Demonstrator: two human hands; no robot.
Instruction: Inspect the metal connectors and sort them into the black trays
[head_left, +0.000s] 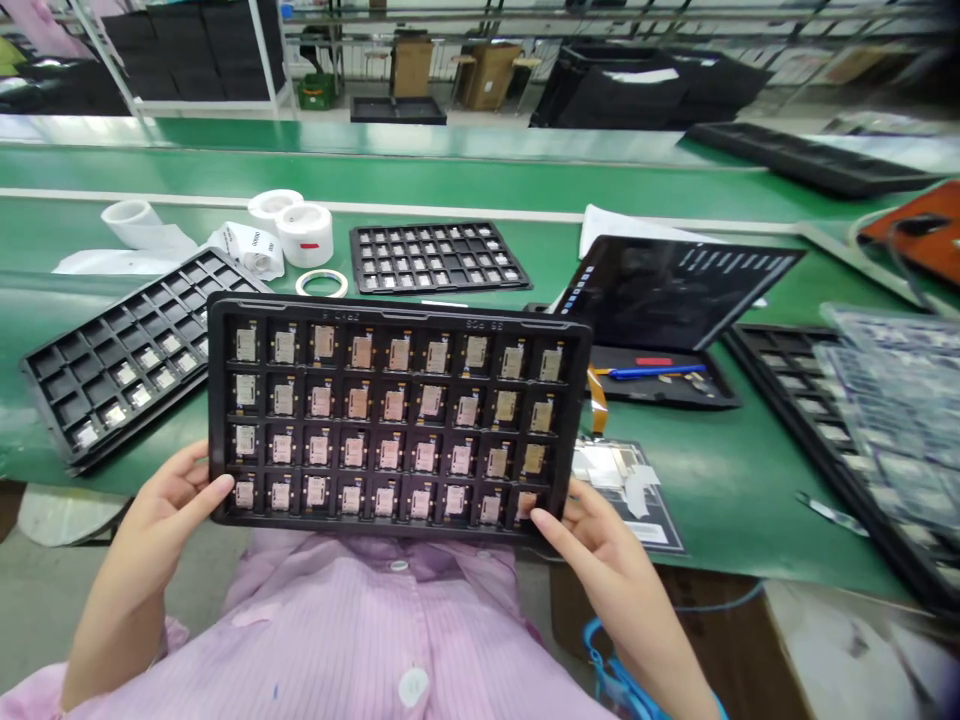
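A black plastic component tray (401, 312) is held up in front of my body, tilted toward me. Small square silvery electronic parts (394, 404) sit in its pockets, row upon row. My left hand (176, 510) grips the tray's lower left corner, thumb on the front rim. At the lower right corner my right hand (596, 540) pinches the edge, its thumb over the last pocket. The fingers behind the tray are partly hidden.
On the green bench lie a partly filled tray (71, 385) at left, another tray (442, 285) behind, label rolls (306, 235) and a tape ring (322, 284). Rightward are a propped dark screen (675, 295), a blue pen-like tool (656, 372), tweezers (832, 513) and trays under clear plastic sheets (892, 400).
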